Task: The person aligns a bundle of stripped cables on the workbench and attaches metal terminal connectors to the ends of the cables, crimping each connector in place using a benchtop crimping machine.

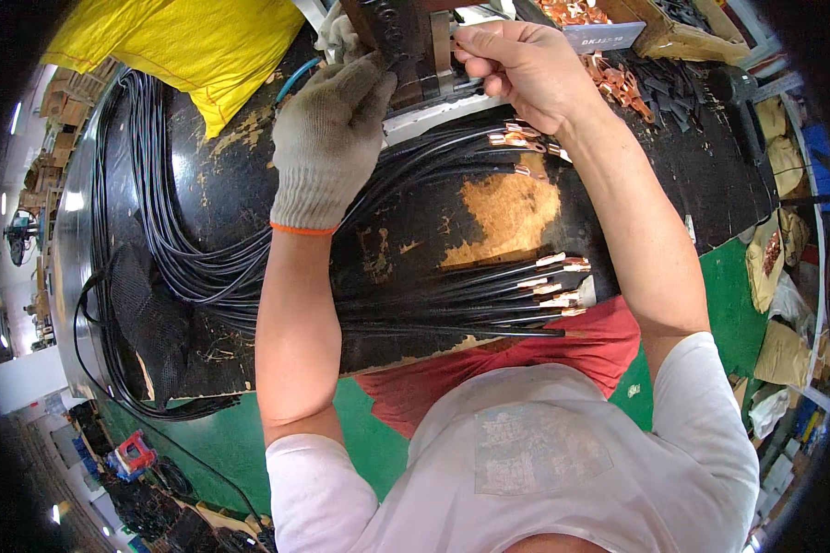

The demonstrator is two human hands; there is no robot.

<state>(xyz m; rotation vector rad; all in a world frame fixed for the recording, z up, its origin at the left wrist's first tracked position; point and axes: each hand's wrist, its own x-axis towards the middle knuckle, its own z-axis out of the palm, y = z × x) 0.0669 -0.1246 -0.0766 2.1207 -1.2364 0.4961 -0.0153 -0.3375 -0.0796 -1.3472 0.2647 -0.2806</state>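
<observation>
My left hand [332, 134], in a grey knitted glove with an orange cuff edge, is closed at the left side of a dark metal press [401, 51]. What its fingers hold is hidden. On the press's other side my bare right hand [530, 74] pinches thumb and fingers together; anything between them is too small to make out. Below the hands, a bundle of black cables [415, 161] curves across the bench, with copper lugs [518, 138] on its right ends. A second group of cables [470, 293] lies nearer me, also with copper-coloured ends.
Loose copper lugs [618, 88] and black sleeve pieces [673, 92] lie at the far right, before an open box [687, 41]. A yellow woven sack [184, 55] covers the far left. The worn black bench [387, 244] stands over a green floor [729, 286].
</observation>
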